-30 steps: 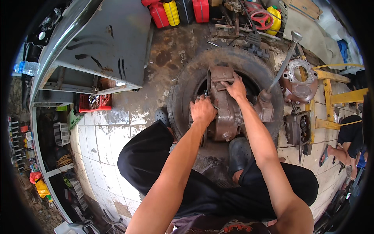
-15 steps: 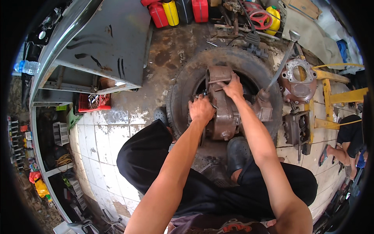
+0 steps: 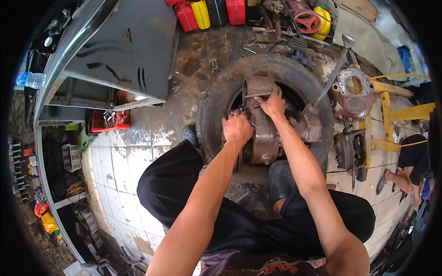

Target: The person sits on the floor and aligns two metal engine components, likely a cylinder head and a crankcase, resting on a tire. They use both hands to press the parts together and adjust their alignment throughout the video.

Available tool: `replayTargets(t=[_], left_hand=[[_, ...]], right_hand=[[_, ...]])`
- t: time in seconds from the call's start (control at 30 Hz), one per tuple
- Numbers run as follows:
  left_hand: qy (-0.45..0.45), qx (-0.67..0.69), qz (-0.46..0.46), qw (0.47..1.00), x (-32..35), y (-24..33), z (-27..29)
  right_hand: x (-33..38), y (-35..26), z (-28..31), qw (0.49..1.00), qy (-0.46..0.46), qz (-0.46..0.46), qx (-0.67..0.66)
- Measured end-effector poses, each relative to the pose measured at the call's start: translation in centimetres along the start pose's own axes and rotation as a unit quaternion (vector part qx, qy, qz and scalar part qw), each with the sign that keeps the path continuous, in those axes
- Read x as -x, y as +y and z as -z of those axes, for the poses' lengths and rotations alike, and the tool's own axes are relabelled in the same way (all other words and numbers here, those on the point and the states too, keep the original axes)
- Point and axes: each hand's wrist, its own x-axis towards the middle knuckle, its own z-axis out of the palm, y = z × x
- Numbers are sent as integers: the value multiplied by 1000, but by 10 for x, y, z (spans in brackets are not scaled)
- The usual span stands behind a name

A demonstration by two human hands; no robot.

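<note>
Brown metal gear housing (image 3: 265, 145) sits inside the ring of a tyre (image 3: 210, 124) lying flat on the floor, between your feet and the far wall. Your left hand (image 3: 237, 128) is at its left side, fingers curled; can't tell if they're gripping, fingertips are hidden. Your right hand (image 3: 273, 104) rests on the upper casing, thumb and fingers spread, not closed round anything.

Containers: red plastic crate (image 3: 120, 122) under the grey metal cabinet (image 3: 133, 60), loose metal pieces in it. Far side: red jerrycan (image 3: 187, 18), yellow jerrycan (image 3: 200, 14), black jerrycan (image 3: 217, 13), second red jerrycan (image 3: 236, 12) in a row, contents not visible. Yellow jug (image 3: 323, 24) with green cap near a red wheel-shaped part (image 3: 307, 22). Clear bottle (image 3: 34, 80) at far left. Coiled cord (image 3: 76, 189) in the lower shelf bay.

In the way: long lever (image 3: 332, 79) rises on your right, knob end up and outward. Past it, bell housing (image 3: 352, 103) by the yellow frame (image 3: 388, 120), smaller open casting (image 3: 347, 152) just below. Black-booted lever (image 3: 299, 46) just beyond the tyre. Your right clog (image 3: 281, 181) is close against the housing's near end. Another person's legs (image 3: 405, 172) at far right, well apart.
</note>
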Motion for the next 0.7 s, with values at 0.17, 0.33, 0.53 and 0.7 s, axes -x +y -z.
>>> replayTargets(t=[0.17,0.33,0.53,0.7], left_hand=[[-19,0,4,1000,-2,6,4],[8,0,7,1000,-1,-5,-4],[-8,7,-7,1000,-3,3,0],[3,0,5,1000,-1,0,0]], right_hand=[[-19,19,5,995,-48,13,-86],[11,-21,6,999,-24,-18,37],[-17,20,7,998,-41,32,-19],[-10,6,12,998,-16,46,26]])
